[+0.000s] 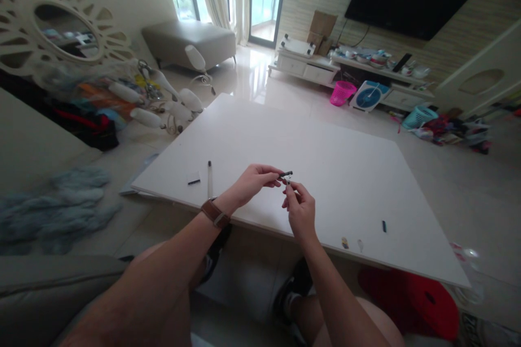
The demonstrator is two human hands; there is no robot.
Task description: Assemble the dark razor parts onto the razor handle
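Note:
Above the white tabletop (260, 135), my left hand (260, 179) is closed on a small dark stick-like piece (286, 174) that points to the right. Just below it, my right hand (300, 203) pinches a small light-coloured piece (287, 179) against or close beside the dark one. Whether the two pieces touch, I cannot tell; both are too small to make out in detail. A brown-strapped watch (215, 212) is on my left wrist.
On the table lie a thin clear tube with a dark cap (209, 164), a small black strip (194, 181), a dark short piece (384, 226), a brownish bit (345, 242) and a clear oval piece (360, 245). A red stool (411, 298) stands by the near right edge.

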